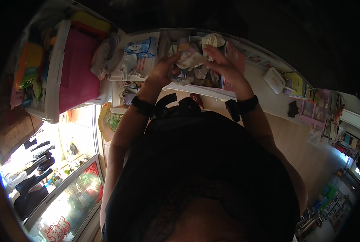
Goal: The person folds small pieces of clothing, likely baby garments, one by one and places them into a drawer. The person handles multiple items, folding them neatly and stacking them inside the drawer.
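Observation:
My left hand [162, 70] grips a small folded cloth [188, 58], pale with a printed pattern, over a drawer. To its right, my right hand [224, 66] is spread with its fingers apart. Its fingertips come close to the cloth and to a cream bundle of fabric [212, 40]; motion blur hides whether they touch. Below both hands lies a box with a pink side wall [235, 59], filled with several small rolled cloth pieces [200, 72] that look like socks. A clear plastic bag or wrap [181, 80] shows under my left hand.
Left of the drawer, a blue wipes packet [141, 47] lies on a white surface beside a plastic bag [105, 57]. A large pink-fronted bin [80, 68] stands farther left, with toys around it. On the right are a white router [273, 80] and a pink rack [312, 113].

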Demonstrator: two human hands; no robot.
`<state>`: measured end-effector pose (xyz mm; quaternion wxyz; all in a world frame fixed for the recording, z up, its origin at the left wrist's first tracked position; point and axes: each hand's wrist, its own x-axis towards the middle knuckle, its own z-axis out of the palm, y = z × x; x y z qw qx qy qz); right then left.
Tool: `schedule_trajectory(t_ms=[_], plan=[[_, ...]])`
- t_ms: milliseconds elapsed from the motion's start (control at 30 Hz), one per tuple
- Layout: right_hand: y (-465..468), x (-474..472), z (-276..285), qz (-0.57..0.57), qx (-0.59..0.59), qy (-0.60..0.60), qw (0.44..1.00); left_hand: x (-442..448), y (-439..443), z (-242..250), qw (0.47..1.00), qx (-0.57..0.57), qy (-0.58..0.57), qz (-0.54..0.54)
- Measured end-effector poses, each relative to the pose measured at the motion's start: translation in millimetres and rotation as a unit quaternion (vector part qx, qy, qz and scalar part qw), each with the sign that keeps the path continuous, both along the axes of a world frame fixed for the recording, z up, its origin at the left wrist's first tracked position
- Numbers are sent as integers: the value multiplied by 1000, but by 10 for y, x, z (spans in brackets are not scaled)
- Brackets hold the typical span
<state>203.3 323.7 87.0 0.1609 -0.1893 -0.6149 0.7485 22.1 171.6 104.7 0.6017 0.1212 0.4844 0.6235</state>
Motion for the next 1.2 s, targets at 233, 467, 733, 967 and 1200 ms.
schedule_trajectory(t_ms=[233, 467, 733, 967, 1200], plan=[[-4, -63, 25, 44, -50, -111, 992, -216, -82, -165, 988, -39, 69, 134], [190, 27, -94, -97, -146, -104, 979, -309, -186, -293, 988, -11, 9, 151], [290, 52, -137, -164, -93, -93, 978, -251, -183, -237, 987, -3, 81, 139], [445, 23, -502, -186, 40, -199, 961, -234, -143, -158, 985, 19, 30, 166], [-33, -214, -263, 78, 59, -110, 989, -258, -134, -227, 952, 218, -215, 29]])
